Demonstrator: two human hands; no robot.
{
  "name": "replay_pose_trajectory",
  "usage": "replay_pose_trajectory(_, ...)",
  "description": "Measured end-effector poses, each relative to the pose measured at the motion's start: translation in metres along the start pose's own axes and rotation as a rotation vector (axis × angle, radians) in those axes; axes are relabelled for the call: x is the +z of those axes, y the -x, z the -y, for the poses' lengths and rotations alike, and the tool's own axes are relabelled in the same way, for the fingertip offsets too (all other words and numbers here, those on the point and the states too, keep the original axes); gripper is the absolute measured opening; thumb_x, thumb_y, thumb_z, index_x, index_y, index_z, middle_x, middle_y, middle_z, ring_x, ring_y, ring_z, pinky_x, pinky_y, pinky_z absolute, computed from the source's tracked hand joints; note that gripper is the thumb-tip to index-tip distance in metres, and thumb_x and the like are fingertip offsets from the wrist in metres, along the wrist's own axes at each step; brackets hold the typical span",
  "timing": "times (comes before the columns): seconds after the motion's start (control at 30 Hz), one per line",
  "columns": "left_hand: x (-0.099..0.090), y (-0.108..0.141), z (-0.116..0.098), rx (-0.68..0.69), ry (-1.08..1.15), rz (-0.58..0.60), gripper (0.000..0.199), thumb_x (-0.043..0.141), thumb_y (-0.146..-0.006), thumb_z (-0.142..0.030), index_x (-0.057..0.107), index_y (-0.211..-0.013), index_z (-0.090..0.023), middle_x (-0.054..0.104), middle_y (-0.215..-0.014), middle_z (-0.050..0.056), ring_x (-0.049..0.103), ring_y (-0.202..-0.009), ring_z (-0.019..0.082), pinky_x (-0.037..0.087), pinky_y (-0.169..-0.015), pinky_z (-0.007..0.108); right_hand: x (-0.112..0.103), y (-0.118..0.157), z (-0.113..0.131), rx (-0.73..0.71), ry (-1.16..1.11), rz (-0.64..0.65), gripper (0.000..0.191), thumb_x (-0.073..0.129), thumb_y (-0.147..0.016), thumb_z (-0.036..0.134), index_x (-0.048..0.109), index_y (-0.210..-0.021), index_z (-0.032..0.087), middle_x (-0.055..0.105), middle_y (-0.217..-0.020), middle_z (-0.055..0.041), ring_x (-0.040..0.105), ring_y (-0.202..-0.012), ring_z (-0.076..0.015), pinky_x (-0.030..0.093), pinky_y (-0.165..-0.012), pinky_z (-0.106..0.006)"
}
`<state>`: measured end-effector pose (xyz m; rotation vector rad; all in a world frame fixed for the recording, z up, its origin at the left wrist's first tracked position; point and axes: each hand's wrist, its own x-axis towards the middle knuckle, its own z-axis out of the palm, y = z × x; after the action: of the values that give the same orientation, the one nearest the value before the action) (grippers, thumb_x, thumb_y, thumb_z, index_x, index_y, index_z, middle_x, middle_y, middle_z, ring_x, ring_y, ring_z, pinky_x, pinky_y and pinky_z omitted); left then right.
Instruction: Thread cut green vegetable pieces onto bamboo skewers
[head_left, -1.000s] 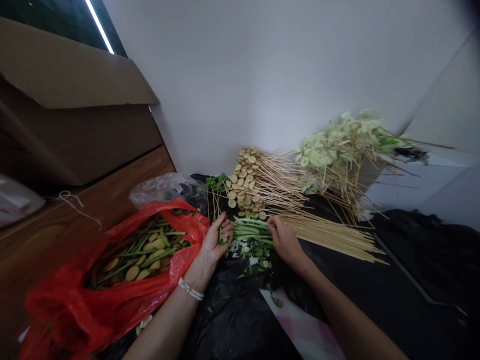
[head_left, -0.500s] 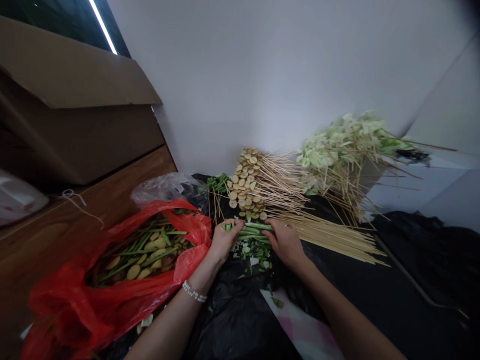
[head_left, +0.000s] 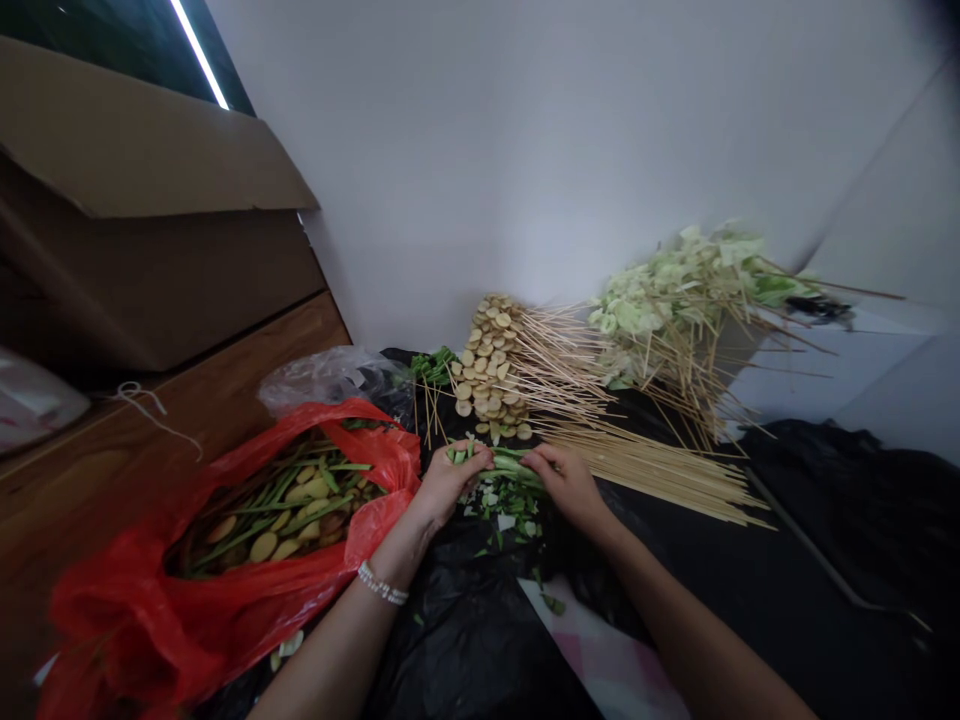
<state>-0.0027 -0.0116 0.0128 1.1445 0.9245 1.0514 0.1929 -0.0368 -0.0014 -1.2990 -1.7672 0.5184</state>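
Note:
Both my hands meet over a bundle of cut green vegetable stalks (head_left: 510, 472). My left hand (head_left: 451, 483) grips the bundle's left end, and my right hand (head_left: 566, 487) closes on its right end. Chopped green and white bits (head_left: 495, 512) lie below them. Just beyond sit wooden skewers threaded with round tan slices (head_left: 491, 375). A bundle of long bare bamboo skewers (head_left: 652, 470) lies to the right of my right hand. Pale green leaves on skewers (head_left: 675, 300) are heaped further back. A red plastic bag (head_left: 150, 590) beside my left hand holds stalks and tan slices (head_left: 289, 500).
A black plastic sheet (head_left: 457, 640) covers the work surface, with a pink checked cloth (head_left: 600, 650) showing at the front. A clear plastic bag (head_left: 330, 380) sits behind the red bag. A wooden surface (head_left: 187, 400) and cardboard box (head_left: 150, 220) are at left, a white wall behind.
My left hand has moved right from beside the red bag onto the stalks. My hands now stand closer together, with the stalks held between them.

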Motion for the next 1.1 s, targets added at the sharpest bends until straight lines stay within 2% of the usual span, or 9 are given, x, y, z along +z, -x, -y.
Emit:
replay_pose_trajectory(0.1, -0.001, 0.000, 0.000, 0.002, -0.076, 0.000, 0.033, 0.075, -0.067, -0.043, 0.065, -0.074, -0.013, 0.060, -0.059, -0.001, 0.031, -0.038, 0.002, 0.019, -0.038, 0.018, 0.000, -0.002, -0.007, 0.013, 0.019, -0.106, 0.024, 0.049, -0.089, 0.034, 0.067, -0.095, 0.020, 0.070, -0.088, -0.0042, 0.061, -0.084, -0.0197, 0.044, -0.076, -0.031)
replay_pose_trajectory(0.2, 0.002, 0.000, 0.003, 0.031, -0.187, 0.009, 0.032, 0.075, -0.067, -0.042, 0.067, -0.071, -0.012, 0.060, -0.057, 0.000, 0.039, -0.041, 0.005, 0.026, -0.041, 0.018, 0.002, 0.001, -0.004, -0.139, 0.148, -0.108, 0.029, 0.053, -0.088, 0.034, 0.061, -0.112, 0.021, 0.067, -0.103, -0.0069, 0.057, -0.097, -0.0220, 0.041, -0.084, -0.035)
replay_pose_trajectory(0.3, 0.004, 0.000, 0.007, 0.105, -0.261, 0.036, 0.028, 0.073, -0.068, -0.040, 0.069, -0.072, -0.013, 0.066, -0.064, 0.003, 0.054, -0.054, 0.011, 0.040, -0.052, 0.021, 0.005, 0.006, 0.007, -0.291, 0.300, 0.047, 0.021, 0.054, -0.089, 0.032, 0.063, -0.105, 0.021, 0.068, -0.094, -0.0056, 0.055, -0.090, -0.0205, 0.039, -0.080, -0.033)
replay_pose_trajectory(0.37, 0.005, -0.001, 0.010, 0.175, -0.325, 0.059, 0.025, 0.071, -0.071, -0.037, 0.070, -0.074, -0.013, 0.069, -0.071, 0.005, 0.060, -0.066, 0.015, 0.046, -0.064, 0.025, 0.008, 0.009, 0.012, -0.336, 0.432, 0.074, 0.016, 0.051, -0.091, 0.026, 0.064, -0.098, 0.021, 0.068, -0.085, -0.0047, 0.053, -0.083, -0.0198, 0.036, -0.077, -0.032)
replay_pose_trajectory(0.5, 0.003, 0.000, 0.012, 0.333, -0.584, 0.078, 0.017, 0.064, -0.078, -0.030, 0.073, -0.083, -0.016, 0.073, -0.084, 0.006, 0.065, -0.081, 0.019, 0.046, -0.079, 0.028, 0.010, 0.011, 0.013, -0.403, 0.635, 0.003, 0.017, 0.049, -0.092, 0.023, 0.064, -0.085, 0.019, 0.063, -0.074, -0.0042, 0.050, -0.082, -0.0199, 0.031, -0.080, -0.034)
replay_pose_trajectory(0.7, 0.003, 0.006, 0.011, 0.491, -0.909, 0.167, 0.026, 0.055, -0.080, -0.017, 0.072, -0.099, -0.023, 0.071, -0.091, 0.007, 0.063, -0.086, 0.021, 0.044, -0.080, 0.029, 0.010, 0.012, 0.015, -0.452, 0.757, -0.040, 0.012, 0.053, -0.088, 0.018, 0.061, -0.078, 0.018, 0.060, -0.073, -0.0043, 0.047, -0.082, -0.0198, 0.029, -0.078, -0.036)
replay_pose_trajectory(0.87, 0.007, 0.008, 0.011, 0.471, -0.819, 0.136, 0.025, 0.058, -0.072, -0.012, 0.073, -0.089, -0.022, 0.069, -0.081, 0.006, 0.061, -0.079, 0.022, 0.043, -0.076, 0.029, 0.010, 0.014, 0.022, -0.468, 0.759, -0.020, 0.012, 0.052, -0.086, 0.016, 0.060, -0.077, 0.018, 0.058, -0.073, -0.0051, 0.046, -0.081, -0.0210, 0.031, -0.072, -0.036)
replay_pose_trajectory(0.97, 0.011, 0.009, 0.011, 0.416, -0.728, 0.071, 0.016, 0.058, -0.069, -0.013, 0.072, -0.075, -0.020, 0.067, -0.072, 0.004, 0.057, -0.072, 0.020, 0.042, -0.072, 0.027, 0.012, 0.015, 0.023, -0.497, 0.714, -0.032, 0.017, 0.049, -0.086, 0.012, 0.060, -0.074, 0.018, 0.055, -0.070, -0.0045, 0.044, -0.076, -0.0198, 0.032, -0.069, -0.034)
replay_pose_trajectory(1.1, 0.014, 0.006, 0.016, 0.344, -0.623, -0.014, 0.012, 0.058, -0.069, -0.016, 0.070, -0.070, -0.016, 0.064, -0.067, 0.002, 0.054, -0.068, 0.016, 0.041, -0.066, 0.024, 0.013, 0.018, 0.022, -0.501, 0.680, -0.079, 0.022, 0.046, -0.088, 0.011, 0.059, -0.071, 0.019, 0.053, -0.067, -0.0043, 0.043, -0.074, -0.0193, 0.034, -0.068, -0.032)
